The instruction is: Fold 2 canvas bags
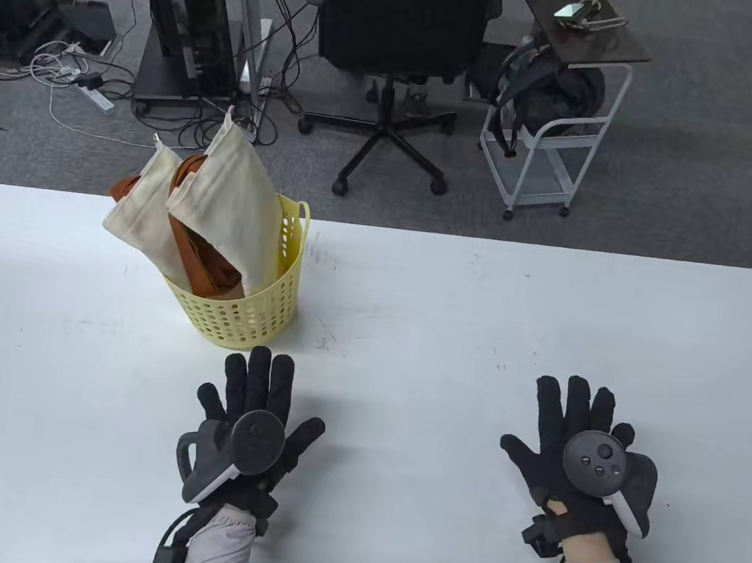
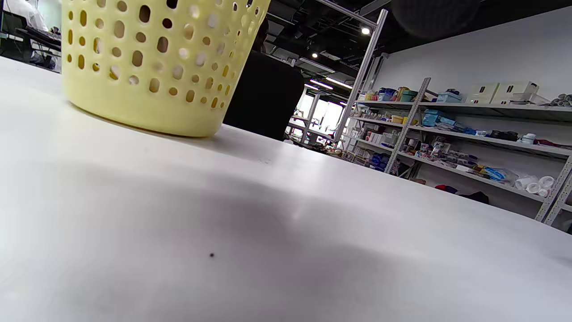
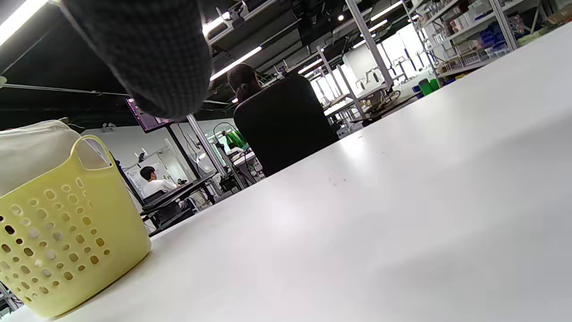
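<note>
Yellow basket point(image 1: 257, 315) on white table point(image 1: 481, 307) holds both canvas bags point(image 1: 221, 210), sticking out the top; left hand point(image 1: 250, 430) just below basket, right hand point(image 1: 583, 454) well right, both flat, fingers spread, holding nothing

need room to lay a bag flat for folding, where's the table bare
Bare: the stretch of table right of the yellow basket and beyond the right hand; also between both hands. Tightest: the left hand, its fingertips near the basket.

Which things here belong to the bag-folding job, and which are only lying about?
Job: two canvas bags standing in the yellow basket; left hand, right hand, both flat on the table.

Lying about: office chair, white cart, computer tower.
</note>
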Demonstrator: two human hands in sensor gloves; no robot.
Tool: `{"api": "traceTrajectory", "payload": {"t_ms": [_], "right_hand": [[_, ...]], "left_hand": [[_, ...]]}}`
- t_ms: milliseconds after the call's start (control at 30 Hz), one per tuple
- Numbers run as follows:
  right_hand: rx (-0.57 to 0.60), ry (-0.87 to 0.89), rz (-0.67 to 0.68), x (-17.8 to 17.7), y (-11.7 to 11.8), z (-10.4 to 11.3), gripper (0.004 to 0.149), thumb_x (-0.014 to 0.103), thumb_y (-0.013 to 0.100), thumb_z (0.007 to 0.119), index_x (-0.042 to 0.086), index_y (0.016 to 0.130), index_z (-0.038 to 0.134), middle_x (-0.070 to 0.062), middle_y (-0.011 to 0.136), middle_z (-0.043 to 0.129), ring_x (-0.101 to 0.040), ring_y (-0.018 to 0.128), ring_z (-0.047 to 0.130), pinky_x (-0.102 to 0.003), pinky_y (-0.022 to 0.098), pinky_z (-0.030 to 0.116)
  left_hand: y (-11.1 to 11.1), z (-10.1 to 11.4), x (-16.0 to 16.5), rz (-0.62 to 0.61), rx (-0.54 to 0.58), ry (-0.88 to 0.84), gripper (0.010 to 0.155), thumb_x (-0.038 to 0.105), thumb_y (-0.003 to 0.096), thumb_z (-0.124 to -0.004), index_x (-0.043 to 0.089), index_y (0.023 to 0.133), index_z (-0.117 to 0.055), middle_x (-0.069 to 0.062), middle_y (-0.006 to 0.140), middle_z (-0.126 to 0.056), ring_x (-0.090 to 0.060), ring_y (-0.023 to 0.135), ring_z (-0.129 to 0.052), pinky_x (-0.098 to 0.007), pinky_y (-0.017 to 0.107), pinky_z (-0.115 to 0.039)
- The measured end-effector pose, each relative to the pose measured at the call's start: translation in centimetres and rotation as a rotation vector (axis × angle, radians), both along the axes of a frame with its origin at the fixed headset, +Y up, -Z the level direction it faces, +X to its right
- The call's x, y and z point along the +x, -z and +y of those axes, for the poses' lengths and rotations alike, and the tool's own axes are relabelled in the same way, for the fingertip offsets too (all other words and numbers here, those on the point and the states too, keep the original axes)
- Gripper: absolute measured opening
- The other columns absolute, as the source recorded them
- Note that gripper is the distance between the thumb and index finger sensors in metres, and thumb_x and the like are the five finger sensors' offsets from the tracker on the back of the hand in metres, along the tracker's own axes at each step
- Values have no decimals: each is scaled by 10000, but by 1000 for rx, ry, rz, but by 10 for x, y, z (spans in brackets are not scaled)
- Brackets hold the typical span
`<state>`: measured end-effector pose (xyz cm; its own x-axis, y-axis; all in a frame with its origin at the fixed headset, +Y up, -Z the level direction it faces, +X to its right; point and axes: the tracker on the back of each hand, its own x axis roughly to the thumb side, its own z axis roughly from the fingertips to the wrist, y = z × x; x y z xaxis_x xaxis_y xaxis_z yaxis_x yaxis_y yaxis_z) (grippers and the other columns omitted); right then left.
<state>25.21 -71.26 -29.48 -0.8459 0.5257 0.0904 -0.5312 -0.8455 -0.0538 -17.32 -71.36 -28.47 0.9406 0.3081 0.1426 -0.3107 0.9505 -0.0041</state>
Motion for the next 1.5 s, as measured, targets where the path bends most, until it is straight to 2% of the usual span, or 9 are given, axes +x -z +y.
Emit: {"api": "traceTrajectory", "payload": {"t_ms": [200, 567, 833, 1033, 1200, 1400, 1467, 1500], "right_hand": [[-47, 30, 17, -3, 2, -5, 920, 477, 494, 836, 287, 1116, 185, -163, 1133, 16, -455, 947, -121, -747, 543, -66], [-34, 49, 44, -7, -2, -2, 903, 472, 493, 836, 255, 1125, 228, -180, 1137, 55, -466, 955, -85, -751, 554, -37], [-58, 76, 56, -10, 1, -7, 891, 461, 494, 837, 239, 1127, 251, -188, 1139, 79, -470, 961, -67, -752, 565, -22], [-54, 110, 83, -11, 1, -6, 869, 450, 496, 834, 210, 1128, 288, -209, 1137, 124, -482, 974, -5, -752, 596, 44], [-30, 139, 102, -12, 2, -2, 854, 438, 496, 834, 193, 1126, 312, -220, 1137, 161, -490, 984, 61, -748, 623, 105], [-23, 218, 125, -11, 4, 1, 839, 423, 500, 830, 165, 1122, 330, -244, 1129, 223, -513, 990, 146, -744, 644, 196], [-19, 240, 127, -10, 5, 3, 832, 417, 502, 830, 162, 1122, 338, -245, 1129, 229, -514, 990, 150, -743, 644, 199], [-17, 253, 126, -10, 6, 4, 829, 414, 502, 829, 160, 1122, 340, -247, 1128, 231, -514, 990, 151, -743, 644, 200]], "left_hand": [[0, 0, -3, 11, -1, -31, 920, 643, 555, -646, 235, 1141, -65, -91, 1208, 37, -368, 1028, 120, -738, 640, -40], [-2, 7, 4, -3, 46, -22, 899, 619, 572, -645, 232, 1140, -66, -99, 1205, 37, -379, 1035, 104, -731, 665, -72], [3, 3, 2, 6, 10, -88, 885, 600, 584, -641, 226, 1137, -61, -109, 1202, 35, -391, 1041, 80, -708, 704, -125], [3, 7, -7, 28, 18, -291, 875, 583, 595, -649, 208, 1142, -77, -133, 1208, -14, -425, 1072, -17, -688, 742, -227], [5, 23, -20, 48, 42, -569, 872, 569, 616, -652, 198, 1148, -69, -141, 1216, -24, -425, 1098, -72, -657, 775, -289], [24, 62, -42, 68, 31, -819, 887, 600, 643, -622, 187, 1152, -25, -176, 1223, -38, -430, 1132, -209, -600, 805, -446], [32, 79, -49, 129, 29, -936, 869, 586, 649, -626, 201, 1157, -35, -161, 1232, -52, -408, 1145, -227, -584, 815, -457], [39, 88, -51, 121, 0, -967, 847, 580, 662, -609, 212, 1164, -33, -160, 1228, -26, -408, 1146, -201, -581, 824, -441]]}}
